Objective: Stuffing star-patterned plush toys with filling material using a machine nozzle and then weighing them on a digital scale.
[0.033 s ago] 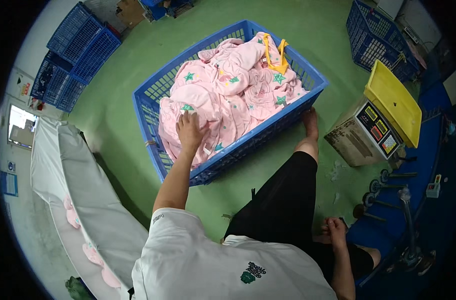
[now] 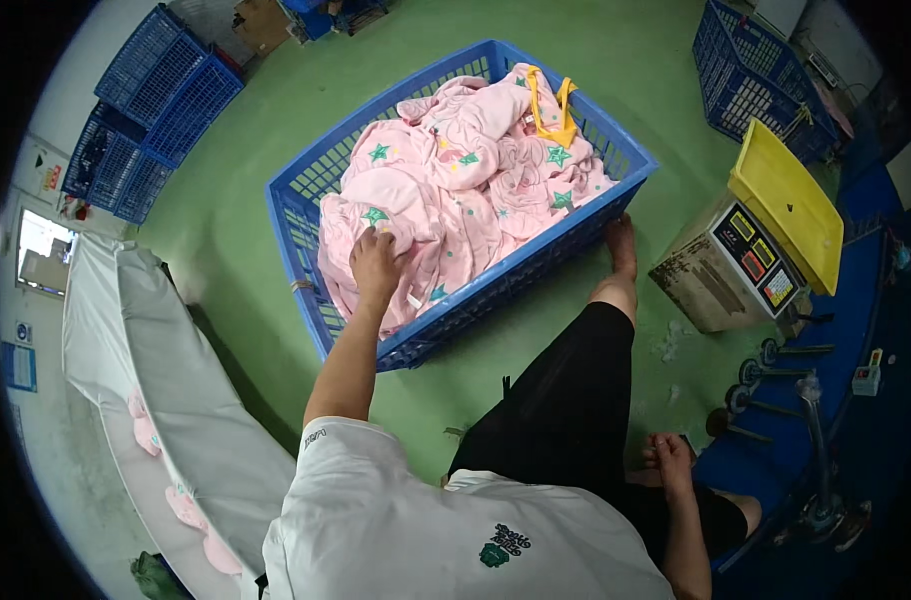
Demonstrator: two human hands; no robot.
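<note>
A heap of pink cloth [image 2: 456, 215] with green stars and small yellow marks fills a big blue plastic basket [image 2: 491, 290] in front of me. My left hand [image 2: 376, 265] reaches over the basket's near left side. Its bent fingers grip the pink cloth beside a green star; the fingertips are partly hidden in the folds. A yellow strap [image 2: 556, 120] lies on the heap at the far right corner. Low at the right, my right hand [image 2: 671, 462] rests by my leg with its fingers curled in. Whatever it may hold does not show.
A scale [image 2: 736, 260] with a yellow tray stands right of the basket. Blue crates are stacked at the far left [image 2: 156, 110] and far right [image 2: 761, 85]. A grey-white fabric trough [image 2: 176, 370] holding pink pieces runs along the left. Metal rods with round ends [image 2: 751, 372] lie at the right.
The fingers of my left hand have drawn in slightly on the pink cloth. My right hand and the basket stay where they were.
</note>
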